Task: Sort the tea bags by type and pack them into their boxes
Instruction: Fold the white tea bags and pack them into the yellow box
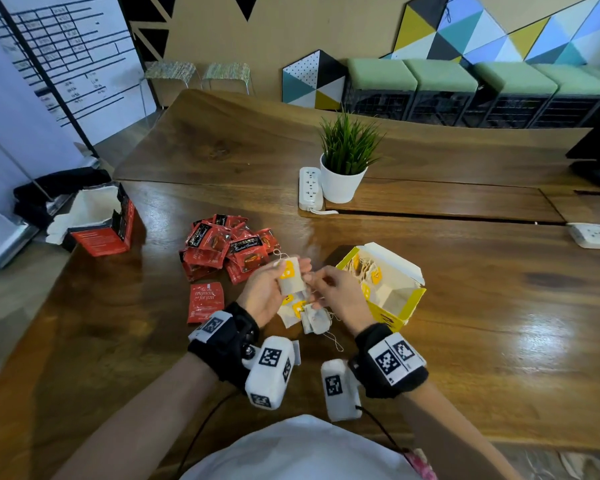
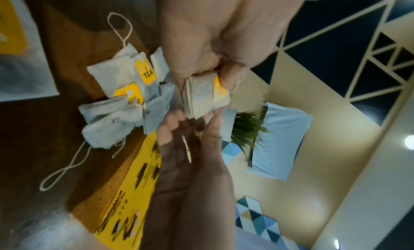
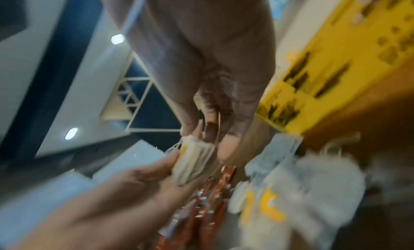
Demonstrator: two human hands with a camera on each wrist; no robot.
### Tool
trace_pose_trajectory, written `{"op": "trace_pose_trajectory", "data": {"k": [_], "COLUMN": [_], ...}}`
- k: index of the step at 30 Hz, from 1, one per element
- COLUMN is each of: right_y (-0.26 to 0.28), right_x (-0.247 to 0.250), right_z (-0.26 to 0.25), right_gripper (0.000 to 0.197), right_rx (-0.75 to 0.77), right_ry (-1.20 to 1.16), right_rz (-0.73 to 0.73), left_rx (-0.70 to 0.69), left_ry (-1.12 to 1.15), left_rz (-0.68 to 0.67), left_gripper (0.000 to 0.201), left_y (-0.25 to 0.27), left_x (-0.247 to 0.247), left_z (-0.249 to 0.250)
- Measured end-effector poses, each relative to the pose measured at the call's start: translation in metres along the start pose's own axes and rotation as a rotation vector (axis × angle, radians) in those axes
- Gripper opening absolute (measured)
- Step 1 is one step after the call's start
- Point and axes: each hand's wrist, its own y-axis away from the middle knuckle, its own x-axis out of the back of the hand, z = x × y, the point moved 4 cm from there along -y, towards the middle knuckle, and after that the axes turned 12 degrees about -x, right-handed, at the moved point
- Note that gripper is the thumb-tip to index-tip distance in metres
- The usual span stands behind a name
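My left hand [image 1: 278,276] holds a small stack of white tea bags with yellow tags [image 1: 291,277] upright above the table; the left wrist view shows the stack [image 2: 205,94] pinched between thumb and fingers. The right hand [image 1: 315,283] meets it from the right, fingertips pinching the stack's edge [image 3: 192,158] and a string. More white tea bags [image 1: 309,317] lie loose on the table under my hands. The open yellow box [image 1: 392,306], with some bags inside, stands just to the right. A pile of red tea packets [image 1: 229,247] lies to the left, and the open red box [image 1: 101,225] stands far left.
One red packet [image 1: 205,301] lies apart, near my left wrist. A potted plant [image 1: 343,168] and a white power strip [image 1: 310,188] stand behind the work area. Another white strip [image 1: 594,235] lies at the right edge of the wooden table [image 1: 499,323].
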Motion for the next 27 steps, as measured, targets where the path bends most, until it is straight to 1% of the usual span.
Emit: {"op": "trace_pose_trajectory", "data": {"k": [1,2,3,4,5,6,8,9,11,13,15,17,19,21,22,24,25,27], "right_y": [0.000,0.000,-0.001,-0.002,-0.002,-0.002,-0.001,-0.003,-0.005,-0.005,-0.003,0.000,0.007,0.018,0.024,0.033,0.035,0.034], "right_x": [0.003,0.004,0.001,-0.004,-0.009,-0.012,-0.014,-0.014,-0.010,-0.006,0.000,0.011,0.023,0.030,0.030,0.026,0.023,0.020], "right_z": [-0.001,-0.001,0.003,0.011,0.018,0.024,0.027,0.028,0.029,0.029,0.028,0.023,0.011,-0.004,-0.012,-0.020,-0.020,-0.014], "right_gripper": [0.006,0.004,0.012,0.023,0.034,0.042,0.048,0.051,0.059,0.061,0.047,0.030,0.020,0.018,0.017,0.015,0.013,0.011], "right_rx": [0.083,0.166,0.226,0.253,0.254,0.261,0.285,0.274,0.222,0.178,0.156,0.176,0.265,0.417,0.507,0.671,0.725,0.759], "right_ry": [0.254,0.497,0.702,0.874,1.010,1.109,1.205,1.228,1.259,1.248,1.142,0.941,0.762,0.608,0.542,0.478,0.485,0.525], "right_rz": [0.086,0.130,0.110,0.038,-0.040,-0.083,-0.074,-0.063,-0.073,-0.126,-0.150,-0.099,-0.009,0.045,0.047,0.001,-0.031,-0.070], "left_rx": [-0.005,0.001,0.011,0.023,0.041,0.068,0.137,0.182,0.253,0.292,0.325,0.352,0.377,0.418,0.446,0.497,0.515,0.528], "left_ry": [0.026,0.026,0.013,-0.018,-0.044,-0.062,-0.049,-0.037,-0.033,-0.054,-0.077,-0.121,-0.182,-0.243,-0.265,-0.258,-0.229,-0.183], "left_rz": [0.022,0.035,0.047,0.063,0.079,0.100,0.130,0.138,0.141,0.119,0.090,0.051,-0.014,-0.103,-0.151,-0.221,-0.233,-0.232], "left_gripper": [0.030,0.029,0.029,0.028,0.028,0.028,0.032,0.038,0.050,0.057,0.060,0.058,0.053,0.054,0.057,0.061,0.060,0.053], "left_y": [-0.001,-0.001,0.000,0.001,0.002,0.004,0.008,0.010,0.014,0.017,0.018,0.019,0.021,0.024,0.025,0.027,0.027,0.027], "left_x": [0.005,0.012,0.018,0.025,0.031,0.036,0.039,0.038,0.035,0.033,0.033,0.033,0.030,0.022,0.018,0.009,0.005,0.002], "left_z": [0.003,0.006,0.007,0.008,0.007,0.006,0.001,-0.002,-0.006,-0.009,-0.010,-0.010,-0.011,-0.013,-0.015,-0.018,-0.019,-0.019]}}
